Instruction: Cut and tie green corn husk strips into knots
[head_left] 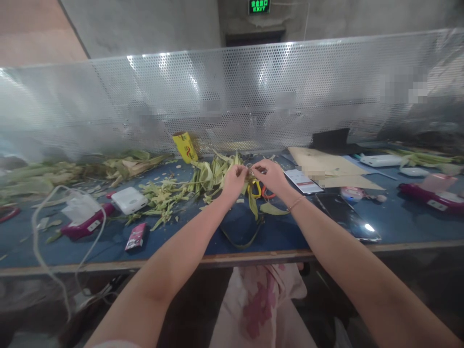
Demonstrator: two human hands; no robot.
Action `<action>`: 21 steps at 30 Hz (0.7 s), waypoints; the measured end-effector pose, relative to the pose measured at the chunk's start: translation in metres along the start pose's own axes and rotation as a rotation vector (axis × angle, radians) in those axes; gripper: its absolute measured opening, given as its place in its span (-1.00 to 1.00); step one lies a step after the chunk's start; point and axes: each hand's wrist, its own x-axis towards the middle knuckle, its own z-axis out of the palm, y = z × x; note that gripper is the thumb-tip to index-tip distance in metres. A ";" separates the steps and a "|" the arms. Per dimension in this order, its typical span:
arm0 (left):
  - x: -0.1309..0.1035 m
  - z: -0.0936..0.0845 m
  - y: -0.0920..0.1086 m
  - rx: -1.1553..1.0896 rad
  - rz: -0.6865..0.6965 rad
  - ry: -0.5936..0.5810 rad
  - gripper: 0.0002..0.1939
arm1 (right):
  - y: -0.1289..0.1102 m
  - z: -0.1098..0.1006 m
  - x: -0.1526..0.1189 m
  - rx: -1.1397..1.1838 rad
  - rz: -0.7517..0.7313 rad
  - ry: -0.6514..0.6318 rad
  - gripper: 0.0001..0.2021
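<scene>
Both hands meet over the middle of the blue table. My left hand is pinched closed, and my right hand is closed close beside it, fingertips almost touching. Something small is between the fingertips, too small to make out. Scissors with yellow and orange handles lie just below my right hand. Behind and left of my left hand is a pile of green leaves, with green buds or stems further left. A loose leaf rests under my right wrist.
A yellow packet stands by the perforated metal screen. On the left are a white box, a pink box, a tissue pack and a white cable. Phones, brown paper and a dark tablet lie right.
</scene>
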 end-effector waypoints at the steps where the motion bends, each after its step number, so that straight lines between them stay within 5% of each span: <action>1: -0.001 -0.001 0.002 0.020 0.014 -0.002 -0.90 | 0.000 0.000 0.000 -0.009 -0.007 -0.005 -0.88; 21: -0.011 -0.004 0.022 -0.004 0.072 -0.035 -0.99 | -0.003 -0.004 0.000 -0.089 -0.118 0.002 -0.87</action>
